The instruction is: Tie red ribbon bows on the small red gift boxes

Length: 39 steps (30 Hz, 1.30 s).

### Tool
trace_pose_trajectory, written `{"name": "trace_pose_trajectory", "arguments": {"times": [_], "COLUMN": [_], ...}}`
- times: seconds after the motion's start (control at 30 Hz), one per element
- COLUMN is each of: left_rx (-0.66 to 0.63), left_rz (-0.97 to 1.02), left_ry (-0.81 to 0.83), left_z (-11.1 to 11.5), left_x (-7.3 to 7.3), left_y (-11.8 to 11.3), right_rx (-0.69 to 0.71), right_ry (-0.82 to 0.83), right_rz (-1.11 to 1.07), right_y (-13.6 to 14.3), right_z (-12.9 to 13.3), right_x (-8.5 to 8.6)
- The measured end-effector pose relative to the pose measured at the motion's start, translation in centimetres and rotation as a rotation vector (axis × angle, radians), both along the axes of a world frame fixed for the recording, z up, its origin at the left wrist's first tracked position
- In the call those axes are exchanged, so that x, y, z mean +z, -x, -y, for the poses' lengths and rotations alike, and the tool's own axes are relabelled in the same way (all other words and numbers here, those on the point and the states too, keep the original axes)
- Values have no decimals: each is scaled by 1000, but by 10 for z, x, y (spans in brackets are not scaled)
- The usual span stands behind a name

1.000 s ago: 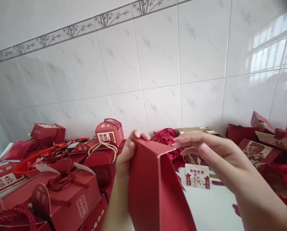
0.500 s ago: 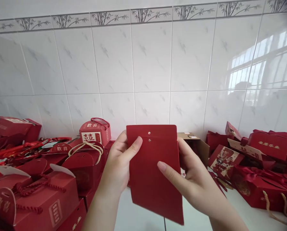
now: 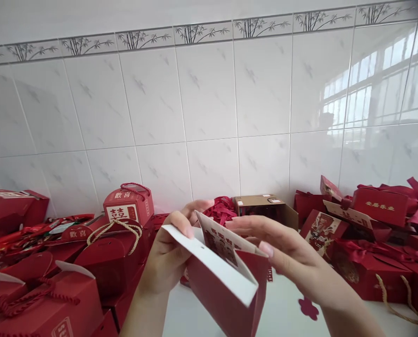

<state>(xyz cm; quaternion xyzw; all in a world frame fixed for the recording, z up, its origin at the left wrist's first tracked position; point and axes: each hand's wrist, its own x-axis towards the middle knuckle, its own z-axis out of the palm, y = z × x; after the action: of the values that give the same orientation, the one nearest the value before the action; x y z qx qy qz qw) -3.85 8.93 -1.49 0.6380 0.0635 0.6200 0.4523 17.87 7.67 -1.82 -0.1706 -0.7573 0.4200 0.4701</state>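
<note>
1. Between our hands we hold an open red box (image 3: 223, 297), tilted, its white-faced flap (image 3: 214, 267) toward us and a printed panel (image 3: 221, 241) standing behind that flap
2. Our left hand (image 3: 170, 250) grips the box by the flap's upper left end, with the thumb laid on the white face and the other fingers curled around and beneath
3. Our right hand (image 3: 295, 255) is at the box's right side, thumb by the top corner and fingers stretched out behind the printed panel; we cannot tell whether it grips or only steadies
4. Below our hands we see the white table (image 3: 272, 311), with a flower-shaped dark red piece (image 3: 308, 308) lying under our right forearm
5. Left of our left hand we have a rope-handled box (image 3: 54, 302) nearest, then a box with a beige cord (image 3: 106, 262), and behind it a small printed carton (image 3: 128, 206)
6. Right of our right hand we find a red carton with beige handles (image 3: 373, 269) among other red boxes
7. Beyond our fingers we see a heap of red ribbon (image 3: 223, 209) beside a brown cardboard box (image 3: 265, 206), both before the tiled wall (image 3: 212, 103)
</note>
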Motion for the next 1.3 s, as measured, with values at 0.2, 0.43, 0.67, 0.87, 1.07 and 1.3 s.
{"name": "trace_pose_trajectory", "arguments": {"times": [0.2, 0.43, 0.67, 0.87, 1.07, 1.3], "left_rx": [-32, -15, 63, 103, 108, 134], "left_rz": [-34, -150, -231, -285, -216, -264], "left_ry": [-4, -77, 3, 55, 130, 149], "left_z": [0, -7, 3, 4, 1, 3], "left_x": [-1, -2, 2, 4, 7, 7], "left_y": [5, 14, 8, 5, 1, -1], "right_rx": [-116, -235, -215, -436, -857, -1280], "right_ry": [-345, -734, -645, -795, -889, -506], "right_rz": [88, 15, 186, 54, -157, -637], "right_y": [-6, -5, -9, -8, -5, -1], "right_z": [-6, 3, 6, 0, -6, -15], "right_x": [-6, 1, 2, -1, -9, -8]}}
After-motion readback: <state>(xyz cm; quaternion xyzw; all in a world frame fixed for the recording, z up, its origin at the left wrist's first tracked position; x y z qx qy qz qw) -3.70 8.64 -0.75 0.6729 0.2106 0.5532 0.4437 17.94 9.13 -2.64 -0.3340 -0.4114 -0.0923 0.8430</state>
